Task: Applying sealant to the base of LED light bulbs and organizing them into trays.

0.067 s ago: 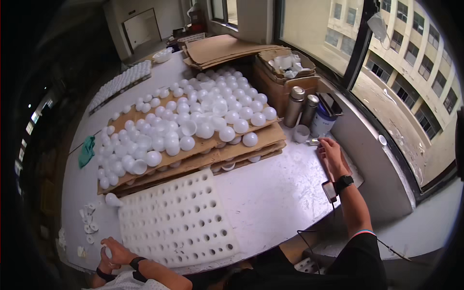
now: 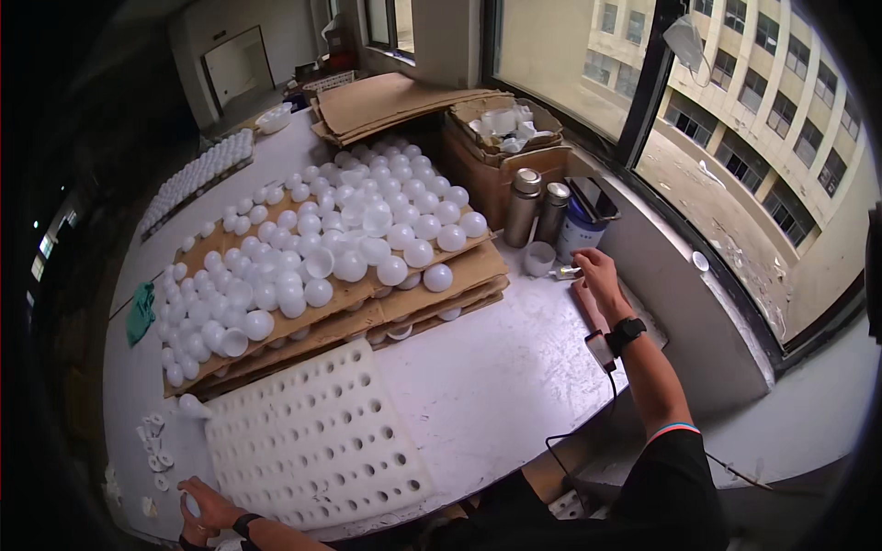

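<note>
My right hand (image 2: 603, 280) reaches to the far right of the table, fingers closed on a small silvery piece (image 2: 568, 272). Just left of it stands a translucent cup (image 2: 538, 260). Behind are a blue-and-white tub (image 2: 582, 228) and two metal flasks (image 2: 523, 208). A dark watch (image 2: 630, 331) is on my right wrist, with a small device (image 2: 600, 350) on a cable beside it. My left hand is not in view. At the lower left, a co-worker's hands (image 2: 208, 508) hold a small white piece (image 2: 191, 505).
Stacked cardboard sheets (image 2: 367, 315) carry many white bulb covers (image 2: 318, 292). A white foam board (image 2: 312, 441) with rows of holes lies in front. White rings (image 2: 158, 461) and a green cloth (image 2: 141, 314) are at left. An open carton (image 2: 478, 174) stands by the window.
The whole view has shifted, so most things sit farther left. My right hand has risen slightly relative to the silvery piece and the cup. The co-worker's hands stay in place.
</note>
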### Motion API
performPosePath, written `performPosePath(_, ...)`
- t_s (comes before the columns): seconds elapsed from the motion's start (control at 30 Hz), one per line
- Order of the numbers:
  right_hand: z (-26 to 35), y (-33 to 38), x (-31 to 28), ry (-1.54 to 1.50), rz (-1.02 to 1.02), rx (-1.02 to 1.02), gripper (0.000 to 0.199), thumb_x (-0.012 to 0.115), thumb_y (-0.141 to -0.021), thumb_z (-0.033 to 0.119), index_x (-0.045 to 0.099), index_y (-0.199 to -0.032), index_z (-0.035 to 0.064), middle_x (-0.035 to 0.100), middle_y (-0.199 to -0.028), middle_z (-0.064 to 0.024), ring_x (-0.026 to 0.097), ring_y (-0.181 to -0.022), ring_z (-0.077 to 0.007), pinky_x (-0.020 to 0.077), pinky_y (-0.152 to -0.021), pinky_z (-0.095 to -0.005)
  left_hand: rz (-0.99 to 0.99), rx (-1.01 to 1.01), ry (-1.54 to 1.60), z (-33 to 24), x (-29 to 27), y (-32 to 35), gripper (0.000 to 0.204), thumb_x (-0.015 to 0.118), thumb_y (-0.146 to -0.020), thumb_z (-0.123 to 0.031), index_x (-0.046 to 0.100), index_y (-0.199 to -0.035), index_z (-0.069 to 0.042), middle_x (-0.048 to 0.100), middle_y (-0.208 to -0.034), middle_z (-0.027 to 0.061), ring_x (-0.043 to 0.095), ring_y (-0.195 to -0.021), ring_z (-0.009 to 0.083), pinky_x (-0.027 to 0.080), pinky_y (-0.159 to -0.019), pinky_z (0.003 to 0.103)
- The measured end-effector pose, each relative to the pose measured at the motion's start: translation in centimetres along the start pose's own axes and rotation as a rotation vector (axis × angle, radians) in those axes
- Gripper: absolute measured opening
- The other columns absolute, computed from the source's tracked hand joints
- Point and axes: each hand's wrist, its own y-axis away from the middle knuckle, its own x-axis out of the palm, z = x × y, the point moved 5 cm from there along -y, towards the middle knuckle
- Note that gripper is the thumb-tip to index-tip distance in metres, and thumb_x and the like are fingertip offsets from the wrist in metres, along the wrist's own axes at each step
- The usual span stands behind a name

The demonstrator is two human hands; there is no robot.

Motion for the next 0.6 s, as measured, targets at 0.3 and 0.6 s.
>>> performPosePath(0.3,1.1,-18.1,2.9,0.759,0.103,-0.47,0.033,0.064,-0.07,0.027,0.063,-0.099,0.0103,0.058,-0.097,-0.0142,0.054,-0.089,-0.0319,0.0439,-0.078,-0.04,0.073,0.162,0.25,7.7,-17.2,-6.2,0.05,0.048,-0.083,-0.017,0.036,-0.129,-0.005,0.036,-0.13,0.013,0.031,-0.121,0.0313,0.014,-0.103,0.054)
performPosePath(0.6,0.9,-23.8,10.0,0.919,0.32,-0.511,0.06,0.069,-0.063,0.045,0.048,-0.107,0.0096,0.051,-0.098,-0.0149,0.052,-0.093,-0.0324,0.0458,-0.075,-0.0427,0.0,0.732,1.051,-3.8,-8.9,-11.1,0.037,0.053,-0.082,-0.013,0.045,-0.117,-0.004,0.045,-0.116,0.01,0.041,-0.108,0.0256,0.025,-0.093,0.044)
